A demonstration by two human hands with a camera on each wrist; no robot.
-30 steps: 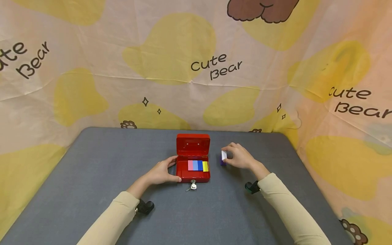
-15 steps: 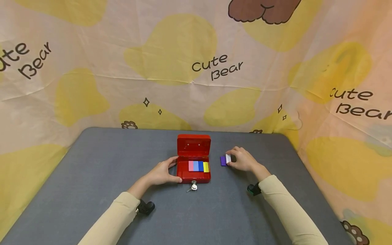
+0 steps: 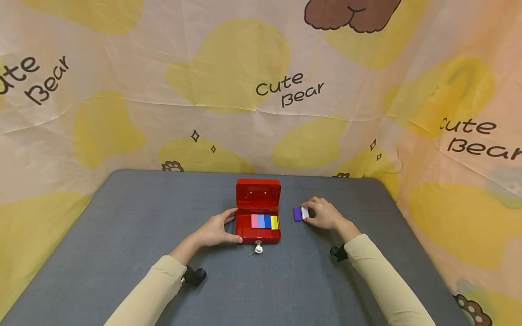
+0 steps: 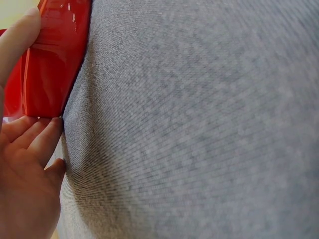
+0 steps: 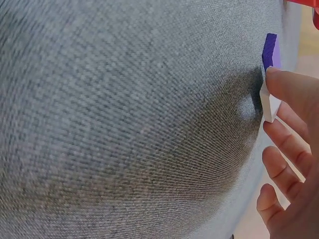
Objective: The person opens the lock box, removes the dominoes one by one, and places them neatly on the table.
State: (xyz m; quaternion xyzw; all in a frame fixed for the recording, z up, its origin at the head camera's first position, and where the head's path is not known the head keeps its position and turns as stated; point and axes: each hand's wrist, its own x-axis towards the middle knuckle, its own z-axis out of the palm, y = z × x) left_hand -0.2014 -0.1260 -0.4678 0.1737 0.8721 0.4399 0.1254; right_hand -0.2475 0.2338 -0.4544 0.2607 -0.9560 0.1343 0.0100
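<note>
A red cash box (image 3: 244, 226) stands with its lid (image 3: 258, 194) raised. Inside it lies a row of pink, light blue, dark blue and yellow domino-like tiles (image 3: 264, 221). My left hand (image 3: 215, 229) holds the box's left end, thumb at the front corner and fingers toward the back, as the left wrist view shows too. To the right of the box, my right hand (image 3: 325, 214) pinches a white tile (image 5: 269, 104) between thumb and fingers, at the tabletop. A purple tile (image 3: 297, 214) lies beside the white one on its left. Something dark shows under the right hand; its kind is unclear.
A small key (image 3: 258, 248) hangs at the lock on the box's front. The grey cloth-covered table (image 3: 261, 290) extends around the box to a patterned backdrop (image 3: 228, 72) behind and at the sides. Black wrist cameras (image 3: 195, 275) sit on both wrists.
My right hand has moved the white tile rightward and down, from above the purple tile to beside it, uncovering the purple tile. My left hand and the box have stayed in place.
</note>
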